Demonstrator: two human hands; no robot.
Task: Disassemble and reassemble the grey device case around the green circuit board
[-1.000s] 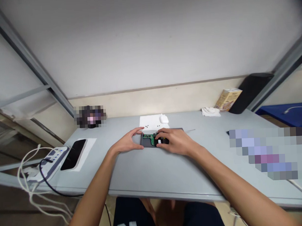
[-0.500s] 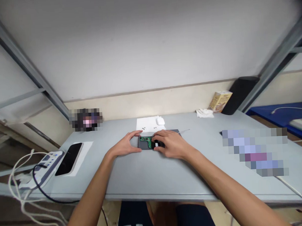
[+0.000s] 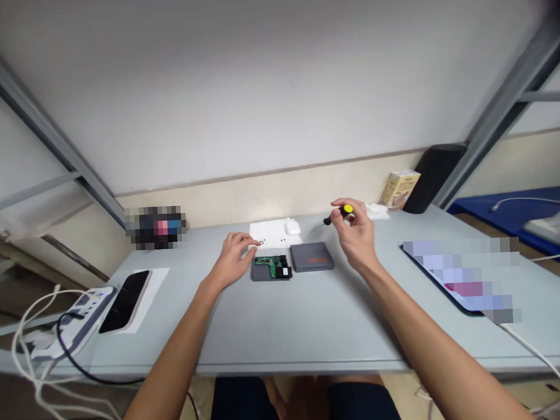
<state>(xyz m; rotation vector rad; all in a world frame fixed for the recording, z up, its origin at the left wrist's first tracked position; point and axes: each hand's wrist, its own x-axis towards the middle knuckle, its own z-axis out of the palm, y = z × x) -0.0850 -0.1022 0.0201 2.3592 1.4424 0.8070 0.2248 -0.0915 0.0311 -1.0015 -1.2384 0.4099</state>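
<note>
An opened grey device base (image 3: 266,270) with a green circuit board (image 3: 269,263) inside lies at the table's middle. Its grey cover (image 3: 311,257) rests just to the right. My left hand (image 3: 234,256) hovers at the base's left far corner, fingers pinched over small black screws (image 3: 261,242) on a white paper sheet (image 3: 272,232). My right hand (image 3: 355,231) is raised right of the cover, closed on a screwdriver with a yellow-capped black handle (image 3: 339,213).
A white earbud case (image 3: 292,227) sits on the paper. A phone (image 3: 124,292) and a power strip (image 3: 71,318) with cables lie at the left edge. A tablet (image 3: 454,270), a carton (image 3: 400,190), crumpled tissue (image 3: 378,210) and a black cylinder (image 3: 431,176) stand to the right.
My right hand left the circuit board and now holds the screwdriver up to the right. My left hand shifted from the base's edge toward the screws. The cover is now uncovered.
</note>
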